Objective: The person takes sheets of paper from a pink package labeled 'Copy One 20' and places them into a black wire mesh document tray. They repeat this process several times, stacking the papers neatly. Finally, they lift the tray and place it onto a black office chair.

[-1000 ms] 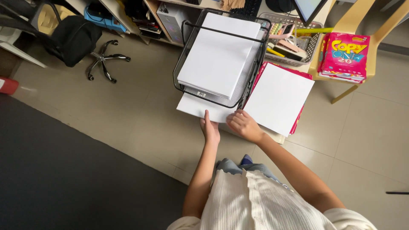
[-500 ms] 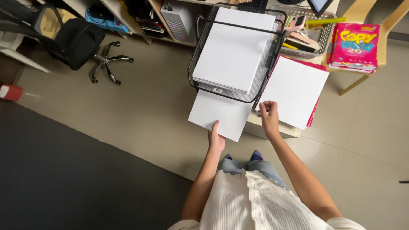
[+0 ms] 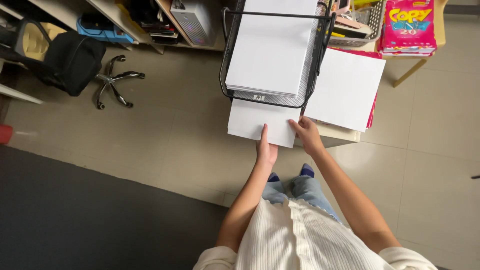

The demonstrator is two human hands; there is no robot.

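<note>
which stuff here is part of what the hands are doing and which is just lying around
In use:
- left hand and right hand, on the lower sheaf of paper
- black wire tray above it, holding a paper stack

Lying about:
- loose white sheets to the right
- pink paper ream
- office chair
- grey box

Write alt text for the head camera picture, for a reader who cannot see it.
Seen from above, a person's left hand and right hand hold a stack of white paper that sticks out from the lower level of a black wire tray. The tray's top level holds more white paper, and another white stack lies to its right.
</note>
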